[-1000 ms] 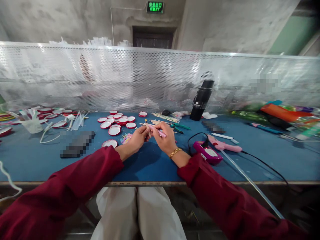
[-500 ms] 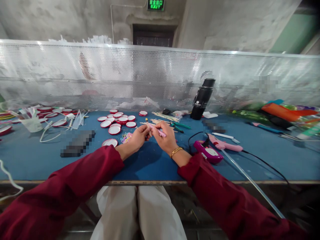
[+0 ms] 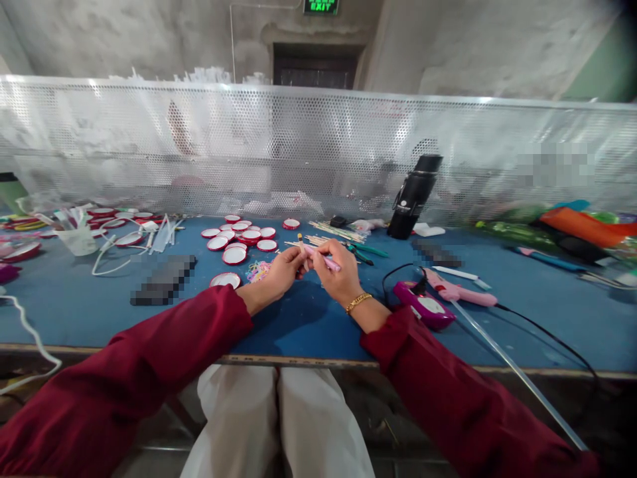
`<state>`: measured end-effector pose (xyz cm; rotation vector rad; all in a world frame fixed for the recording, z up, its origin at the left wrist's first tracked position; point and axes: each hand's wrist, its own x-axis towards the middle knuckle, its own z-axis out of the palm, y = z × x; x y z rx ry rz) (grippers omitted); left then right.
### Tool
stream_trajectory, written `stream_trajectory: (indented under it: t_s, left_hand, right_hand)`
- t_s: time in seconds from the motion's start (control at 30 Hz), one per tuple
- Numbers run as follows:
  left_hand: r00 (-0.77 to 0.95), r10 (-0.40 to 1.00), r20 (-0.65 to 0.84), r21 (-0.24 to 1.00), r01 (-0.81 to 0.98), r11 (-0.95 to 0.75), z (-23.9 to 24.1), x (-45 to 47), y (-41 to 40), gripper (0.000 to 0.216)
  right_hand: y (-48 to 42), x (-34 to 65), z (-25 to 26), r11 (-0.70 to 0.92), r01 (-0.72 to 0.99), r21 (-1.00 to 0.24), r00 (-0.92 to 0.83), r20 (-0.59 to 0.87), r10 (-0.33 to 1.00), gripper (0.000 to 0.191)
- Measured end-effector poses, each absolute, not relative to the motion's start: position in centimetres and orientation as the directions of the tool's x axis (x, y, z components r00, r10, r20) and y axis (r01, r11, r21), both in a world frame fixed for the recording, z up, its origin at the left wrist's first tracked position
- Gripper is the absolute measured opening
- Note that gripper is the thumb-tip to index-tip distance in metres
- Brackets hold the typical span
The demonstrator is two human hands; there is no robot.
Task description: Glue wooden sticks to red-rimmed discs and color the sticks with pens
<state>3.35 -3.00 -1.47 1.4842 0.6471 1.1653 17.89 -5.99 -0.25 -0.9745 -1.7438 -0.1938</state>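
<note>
Both hands meet over the middle of the blue table [image 3: 308,318]. My left hand [image 3: 281,272] is closed, pinching a thin wooden stick [image 3: 300,241] that stands nearly upright. My right hand [image 3: 341,273] is closed on a pink pen-like tool [image 3: 326,261], its tip against the stick. Just left of the hands lie a small bunch of coloured rubber bands [image 3: 257,270] and a red-rimmed round lid [image 3: 225,279]. Behind them sit several more red-rimmed lids [image 3: 237,239] and a scatter of wooden sticks [image 3: 331,232].
A pink glue gun [image 3: 455,291] with a clear glue stick and black cord lies to the right, beside a magenta device [image 3: 426,307]. A black flask [image 3: 415,197], green pliers [image 3: 365,251], a perforated metal screen [image 3: 298,146] at the back, a plastic cup [image 3: 77,239] far left.
The view has shifted slightly, so everything sits a little to the right. Both hands keep the same grip on the stick and the pink tool, with only small finger movements.
</note>
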Motion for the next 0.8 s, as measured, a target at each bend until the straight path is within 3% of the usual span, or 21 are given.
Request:
stream_trajectory:
  t_s: [0.8]
  left_hand:
    - [0.394,0.856,0.335,0.941,-0.181,-0.286,-1.74,3.39,-2.96,0.037]
  right_hand:
    - [-6.11,17.89,-0.26,0.635,0.713,-0.296,-0.069,0.872,0.485,0.011]
